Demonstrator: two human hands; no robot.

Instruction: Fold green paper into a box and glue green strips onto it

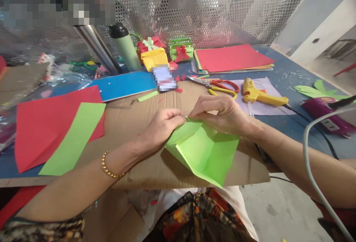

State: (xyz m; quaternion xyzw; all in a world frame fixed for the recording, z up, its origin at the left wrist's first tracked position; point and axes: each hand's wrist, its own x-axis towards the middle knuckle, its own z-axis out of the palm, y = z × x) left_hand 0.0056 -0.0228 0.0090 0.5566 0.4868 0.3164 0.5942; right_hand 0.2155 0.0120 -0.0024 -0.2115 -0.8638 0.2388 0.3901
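Note:
A folded bright green paper box point(205, 153) is held over the brown cardboard sheet point(125, 130), its open side facing me. My left hand point(164, 125) pinches the paper's far edge between thumb and fingers. Right beside it, my right hand point(219, 112) pinches the same edge, so the two sets of fingertips nearly meet. Beyond my right hand lie scissors point(214, 86) with red and yellow handles. A yellow glue gun point(261, 95) rests on a pale purple sheet point(275, 86) to the right.
Red paper point(55, 119) and a green strip point(75, 138) lie at left. Behind are a phone point(164, 78), small paper bags point(180, 51), a green bottle point(125, 47) and a red paper stack point(233, 57). A grey cable point(306, 141) hangs by a purple power strip point(328, 117).

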